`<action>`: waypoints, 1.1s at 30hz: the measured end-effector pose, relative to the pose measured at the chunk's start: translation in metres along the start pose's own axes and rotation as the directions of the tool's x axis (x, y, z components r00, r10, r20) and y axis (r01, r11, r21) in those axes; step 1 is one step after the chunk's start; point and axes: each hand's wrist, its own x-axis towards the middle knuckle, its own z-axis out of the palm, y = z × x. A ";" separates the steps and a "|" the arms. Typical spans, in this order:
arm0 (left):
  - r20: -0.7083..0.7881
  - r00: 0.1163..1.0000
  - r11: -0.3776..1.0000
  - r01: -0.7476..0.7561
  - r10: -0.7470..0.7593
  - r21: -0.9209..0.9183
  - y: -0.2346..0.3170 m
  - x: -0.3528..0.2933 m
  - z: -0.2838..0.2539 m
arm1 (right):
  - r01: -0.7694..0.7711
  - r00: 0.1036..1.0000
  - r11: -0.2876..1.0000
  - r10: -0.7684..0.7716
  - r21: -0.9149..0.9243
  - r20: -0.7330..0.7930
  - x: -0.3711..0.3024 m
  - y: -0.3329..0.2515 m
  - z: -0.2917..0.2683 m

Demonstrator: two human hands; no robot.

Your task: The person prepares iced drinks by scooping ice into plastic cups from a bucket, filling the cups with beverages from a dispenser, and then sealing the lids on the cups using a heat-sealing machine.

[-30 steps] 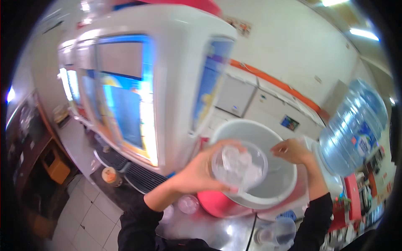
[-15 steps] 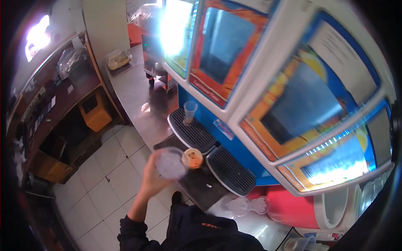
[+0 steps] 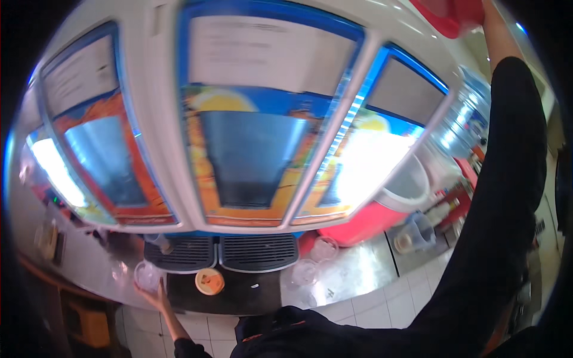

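Down at the lower left, my left hand (image 3: 156,295) is closed around a clear plastic cup (image 3: 147,273) with something pale inside, perhaps ice. Right of it, a round tub or cup with an orange-and-cream lid (image 3: 209,281) sits on a dark mat (image 3: 245,298). My right arm is raised high, and my right hand (image 3: 492,27) is at a red plastic object (image 3: 449,17) above the drink dispenser (image 3: 253,161). The frame edge cuts off that object and part of the hand; the fingers hardly show.
Two dark drip trays (image 3: 258,252) lie under the dispenser, one bearing a clear cup (image 3: 158,241). Clear plastic cups (image 3: 305,271) lie on the steel counter beside a red bucket (image 3: 352,230). Farther right are a clear jug (image 3: 418,232) and a large water bottle (image 3: 462,116).
The view has swung right and up toward the dispenser. My right arm has come into view, raised to the red object. My left hand still holds the cup, now over the counter.
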 end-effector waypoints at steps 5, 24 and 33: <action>-0.092 0.907 0.867 -0.359 0.412 0.345 0.082 -0.067 -0.012 | -0.196 0.973 0.966 0.213 -0.170 0.092 -0.090 0.118 0.015; 0.934 0.357 0.813 -0.532 -0.035 0.234 0.311 -0.307 0.160 | -0.167 0.944 0.955 0.083 0.247 0.318 -0.358 -0.033 0.229; 0.854 0.513 0.907 -0.310 -0.093 0.285 0.336 -0.158 0.019 | -0.258 0.752 0.430 -0.472 0.865 0.459 -0.545 -0.231 0.133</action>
